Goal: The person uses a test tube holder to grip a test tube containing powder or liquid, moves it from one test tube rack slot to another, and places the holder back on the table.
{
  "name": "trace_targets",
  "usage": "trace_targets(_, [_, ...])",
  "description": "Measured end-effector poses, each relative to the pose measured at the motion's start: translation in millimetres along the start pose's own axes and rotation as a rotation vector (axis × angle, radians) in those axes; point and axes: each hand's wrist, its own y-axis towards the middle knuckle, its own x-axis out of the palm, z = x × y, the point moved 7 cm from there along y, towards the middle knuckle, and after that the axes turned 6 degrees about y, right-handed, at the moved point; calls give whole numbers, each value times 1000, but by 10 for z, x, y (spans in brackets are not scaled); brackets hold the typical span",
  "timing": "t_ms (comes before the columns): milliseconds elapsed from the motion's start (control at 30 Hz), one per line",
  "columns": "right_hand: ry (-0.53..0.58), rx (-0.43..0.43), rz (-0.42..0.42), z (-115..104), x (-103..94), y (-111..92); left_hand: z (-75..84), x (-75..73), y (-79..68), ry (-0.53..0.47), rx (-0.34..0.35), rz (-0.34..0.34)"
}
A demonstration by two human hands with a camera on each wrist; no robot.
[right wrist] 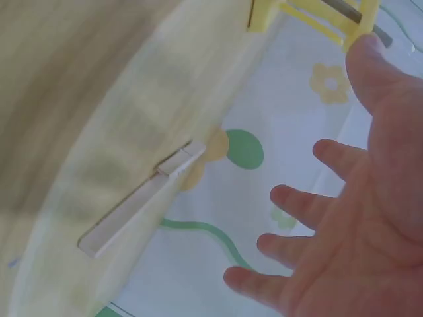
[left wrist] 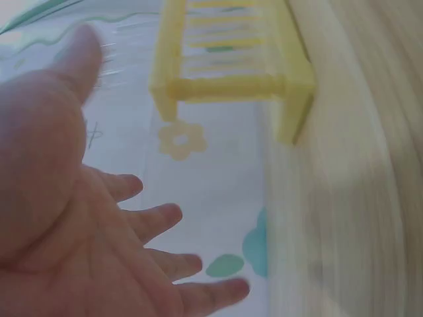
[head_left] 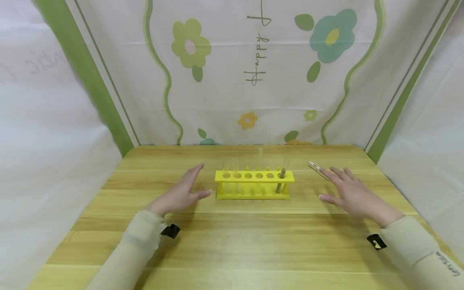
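A yellow test tube rack (head_left: pixel 253 196) stands upright near the back of the table. Two clear test tubes (head_left: pixel 236 165) occupy its left holes, and a taller clear tube (head_left: pixel 259 159) rises from a hole right of the middle. In the rightmost hole leans a tube with dark grey contents (head_left: pixel 278 188). To the left of the rack, my left hand (head_left: pixel 179 195) is held with fingers spread and nothing in it. My right hand (head_left: pixel 353 196), also spread and holding nothing, is beside a pale wooden test tube clamp (head_left: pixel 314 166); its index fingertip overlaps the clamp in the head view.
Light wood planks form the tabletop (head_left: pixel 250 249). Behind it hangs a white flowered cloth (head_left: pixel 224 88), with more white cloth (head_left: pixel 65 133) at both sides. Small yellow pegs (head_left: pixel 268 168) stick up along the rack's back.
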Motion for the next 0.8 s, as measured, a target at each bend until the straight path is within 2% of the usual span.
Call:
trace_targets(133, [17, -18, 50, 6, -122, 26, 13, -12, 67, -169, -8, 18])
trace_targets(300, [19, -23, 97, 45, -219, 35, 23, 41, 173, -306, -28, 58])
trace_targets(467, [28, -10, 129, 129, -240, 50, 6, 156, 304, -355, -48, 89])
trace_targets(800, [62, 42, 128, 424, -183, 142, -50, 380, 503, -397, -101, 76])
